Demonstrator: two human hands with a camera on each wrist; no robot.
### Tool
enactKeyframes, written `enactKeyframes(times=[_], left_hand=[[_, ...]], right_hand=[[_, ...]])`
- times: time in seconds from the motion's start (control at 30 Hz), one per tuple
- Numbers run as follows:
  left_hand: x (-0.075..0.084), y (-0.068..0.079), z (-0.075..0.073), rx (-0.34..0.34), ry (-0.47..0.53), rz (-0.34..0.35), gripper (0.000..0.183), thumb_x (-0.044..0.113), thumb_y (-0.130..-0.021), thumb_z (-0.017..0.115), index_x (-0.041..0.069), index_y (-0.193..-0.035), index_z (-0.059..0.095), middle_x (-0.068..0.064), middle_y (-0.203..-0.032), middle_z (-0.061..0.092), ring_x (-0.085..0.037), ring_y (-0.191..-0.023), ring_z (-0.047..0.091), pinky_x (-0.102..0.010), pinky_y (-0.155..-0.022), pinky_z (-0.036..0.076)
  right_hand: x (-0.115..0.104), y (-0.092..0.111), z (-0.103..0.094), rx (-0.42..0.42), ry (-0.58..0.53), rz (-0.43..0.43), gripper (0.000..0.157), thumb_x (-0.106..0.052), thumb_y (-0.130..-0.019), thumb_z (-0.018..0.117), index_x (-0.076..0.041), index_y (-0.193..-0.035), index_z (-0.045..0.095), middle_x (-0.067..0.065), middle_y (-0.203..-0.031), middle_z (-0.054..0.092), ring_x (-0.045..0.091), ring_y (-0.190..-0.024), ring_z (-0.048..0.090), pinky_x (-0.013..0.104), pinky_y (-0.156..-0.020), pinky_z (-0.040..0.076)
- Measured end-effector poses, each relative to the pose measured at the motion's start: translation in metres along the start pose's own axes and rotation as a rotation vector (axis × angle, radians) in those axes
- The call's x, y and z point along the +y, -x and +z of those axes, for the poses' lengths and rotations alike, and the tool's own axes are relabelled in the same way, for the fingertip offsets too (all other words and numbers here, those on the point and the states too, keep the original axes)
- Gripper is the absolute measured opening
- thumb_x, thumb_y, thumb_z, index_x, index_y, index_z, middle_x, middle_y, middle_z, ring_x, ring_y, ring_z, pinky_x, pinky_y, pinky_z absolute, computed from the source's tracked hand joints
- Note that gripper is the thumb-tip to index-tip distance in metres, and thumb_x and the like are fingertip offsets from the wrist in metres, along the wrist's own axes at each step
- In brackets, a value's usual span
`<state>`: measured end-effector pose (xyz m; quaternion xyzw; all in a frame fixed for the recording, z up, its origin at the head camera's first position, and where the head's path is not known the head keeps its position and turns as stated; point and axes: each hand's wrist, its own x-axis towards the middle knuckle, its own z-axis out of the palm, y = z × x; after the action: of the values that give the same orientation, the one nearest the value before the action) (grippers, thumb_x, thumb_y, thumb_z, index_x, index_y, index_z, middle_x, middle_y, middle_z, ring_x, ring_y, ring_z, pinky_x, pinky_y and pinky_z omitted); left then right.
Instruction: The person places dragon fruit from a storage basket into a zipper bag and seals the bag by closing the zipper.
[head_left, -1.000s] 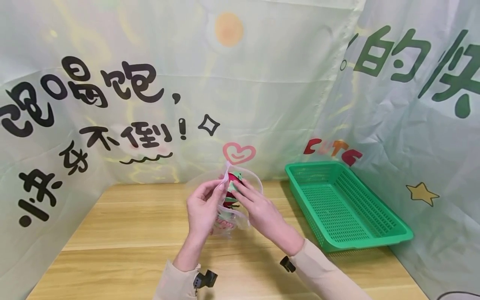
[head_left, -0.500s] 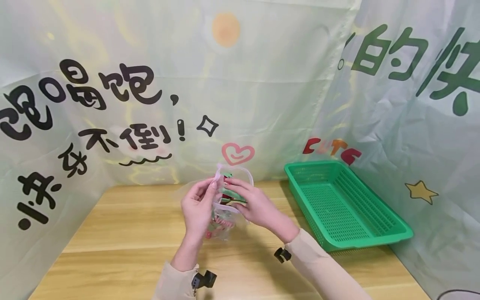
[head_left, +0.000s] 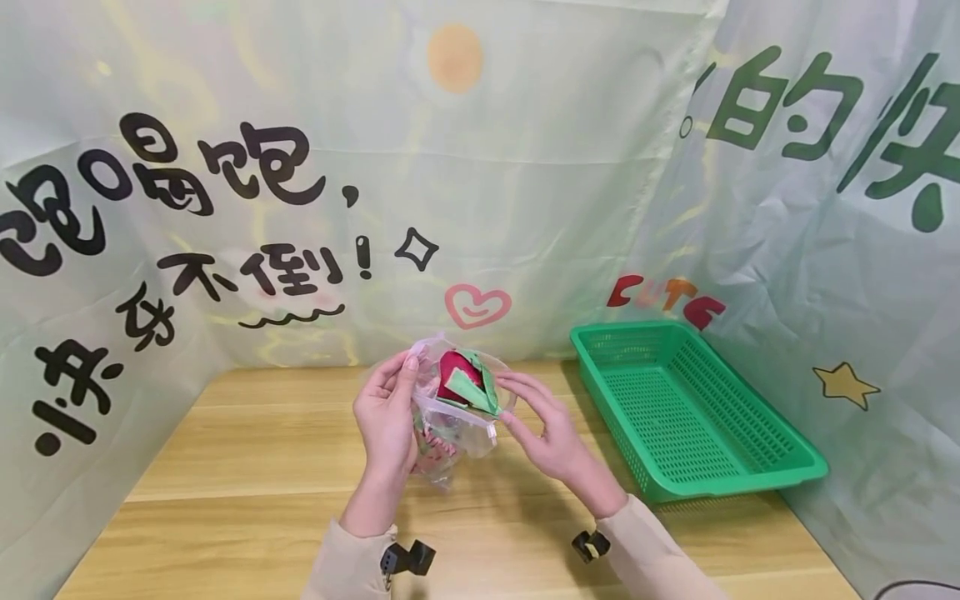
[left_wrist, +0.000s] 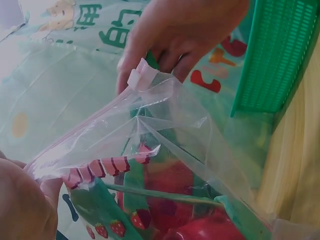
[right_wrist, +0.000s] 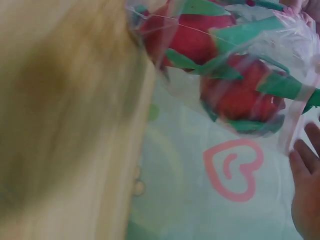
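Clearly, our left hand [head_left: 385,417] pinched the rim of the clear slider bag [head_left: 474,438] between thumb and fingers, over the wooden table [head_left: 262,454]. Our right hand [head_left: 553,432], thumb and index apart, met the opposite rim; we couldn't tell whether it gripped. A red-and-green item [head_left: 460,377] filled the mouth.

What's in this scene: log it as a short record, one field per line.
Left hand: pinches the edge of the clear bag
Right hand: at the bag's mouth; grip unclear
Clear bag: mouth open, pale slider at one end
Contents: red-and-green items, strawberry-print piece
Green basket: on the table, right of the bag
Table: light wood
Backdrop: pale fabric, printed lettering
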<state>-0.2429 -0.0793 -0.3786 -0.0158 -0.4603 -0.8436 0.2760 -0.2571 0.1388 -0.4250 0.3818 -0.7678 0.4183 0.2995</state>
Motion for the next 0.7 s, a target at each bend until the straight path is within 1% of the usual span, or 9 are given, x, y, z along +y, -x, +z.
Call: enactKeyframes(times=[0.07, 0.17, 0.23, 0.3, 0.4, 0.47, 0.57, 0.63, 0.7], left_hand=[[0.001, 0.0, 0.0, 0.001, 0.002, 0.003, 0.017, 0.0, -0.096, 0.072, -0.009, -0.11, 0.073, -0.006, -0.098, 0.079, -0.014, -0.089, 0.075, -0.025, -0.078, 0.062], [0.003, -0.001, 0.0, 0.001, 0.009, 0.004, 0.016, 0.0, -0.096, 0.072, -0.008, -0.11, 0.073, -0.006, -0.097, 0.079, -0.013, -0.088, 0.075, -0.025, -0.075, 0.062], [0.003, -0.001, 0.0, 0.004, 0.006, 0.005, 0.015, 0.0, -0.096, 0.072, -0.008, -0.109, 0.074, -0.005, -0.095, 0.079, -0.013, -0.086, 0.075, -0.024, -0.073, 0.062], [0.003, -0.001, 0.0, 0.009, 0.001, 0.003, 0.015, 0.0, -0.096, 0.072, -0.008, -0.109, 0.074, -0.004, -0.094, 0.079, -0.012, -0.085, 0.074, -0.023, -0.071, 0.062], [0.004, -0.001, -0.001, 0.014, -0.01, -0.001, 0.016, 0.0, -0.096, 0.073, -0.008, -0.109, 0.074, -0.004, -0.095, 0.079, -0.011, -0.085, 0.074, -0.022, -0.071, 0.061], [0.004, -0.001, -0.001, 0.014, -0.016, -0.006, 0.016, 0.001, -0.096, 0.073, -0.008, -0.11, 0.073, -0.005, -0.096, 0.079, -0.011, -0.085, 0.075, -0.023, -0.071, 0.062], [0.005, 0.0, -0.001, 0.006, -0.023, -0.015, 0.018, 0.001, -0.096, 0.072, -0.009, -0.111, 0.073, -0.006, -0.097, 0.079, -0.013, -0.087, 0.076, -0.025, -0.073, 0.062], [0.004, 0.0, -0.001, -0.003, -0.035, -0.014, 0.019, 0.001, -0.096, 0.073, -0.01, -0.112, 0.073, -0.006, -0.096, 0.079, -0.013, -0.086, 0.076, -0.025, -0.072, 0.063], [0.005, 0.0, -0.002, -0.013, -0.072, -0.003, 0.021, 0.003, -0.095, 0.076, -0.009, -0.112, 0.073, -0.005, -0.095, 0.079, -0.013, -0.085, 0.076, -0.025, -0.071, 0.062]], right_hand=[[0.002, 0.004, 0.002, 0.085, -0.04, 0.021, 0.043, 0.008, -0.091, 0.069, 0.005, -0.133, 0.063, 0.022, -0.136, 0.062, 0.037, -0.127, 0.059, 0.036, -0.114, 0.046], [0.005, 0.009, 0.005, 0.165, -0.114, 0.14, 0.034, 0.009, -0.098, 0.06, 0.008, -0.132, 0.063, 0.023, -0.132, 0.063, 0.038, -0.119, 0.063, 0.033, -0.105, 0.054], [0.005, 0.01, 0.007, 0.186, -0.201, 0.273, 0.029, 0.004, -0.104, 0.054, 0.01, -0.132, 0.062, 0.025, -0.129, 0.064, 0.038, -0.112, 0.066, 0.032, -0.096, 0.058], [0.005, 0.009, 0.01, 0.187, -0.275, 0.432, 0.029, -0.004, -0.107, 0.053, 0.009, -0.132, 0.062, 0.026, -0.124, 0.065, 0.037, -0.104, 0.07, 0.031, -0.088, 0.061], [0.005, 0.005, 0.015, 0.16, -0.405, 0.651, 0.033, -0.011, -0.107, 0.057, 0.01, -0.133, 0.061, 0.028, -0.119, 0.067, 0.036, -0.093, 0.074, 0.036, -0.078, 0.064], [0.005, 0.002, 0.018, 0.141, -0.466, 0.754, 0.034, -0.011, -0.106, 0.06, 0.011, -0.132, 0.061, 0.027, -0.114, 0.068, 0.034, -0.086, 0.075, 0.039, -0.074, 0.065], [0.006, -0.003, 0.021, 0.128, -0.494, 0.825, 0.031, -0.008, -0.105, 0.06, 0.014, -0.126, 0.064, 0.02, -0.1, 0.072, 0.027, -0.072, 0.074, 0.038, -0.068, 0.065], [0.005, -0.009, 0.021, 0.13, -0.465, 0.822, 0.027, -0.005, -0.104, 0.061, 0.015, -0.12, 0.067, 0.014, -0.088, 0.072, 0.019, -0.064, 0.071, 0.033, -0.062, 0.064], [0.004, -0.018, 0.019, 0.128, -0.421, 0.787, 0.023, -0.003, -0.102, 0.062, 0.015, -0.114, 0.07, 0.011, -0.079, 0.07, 0.014, -0.059, 0.067, 0.029, -0.058, 0.062]])
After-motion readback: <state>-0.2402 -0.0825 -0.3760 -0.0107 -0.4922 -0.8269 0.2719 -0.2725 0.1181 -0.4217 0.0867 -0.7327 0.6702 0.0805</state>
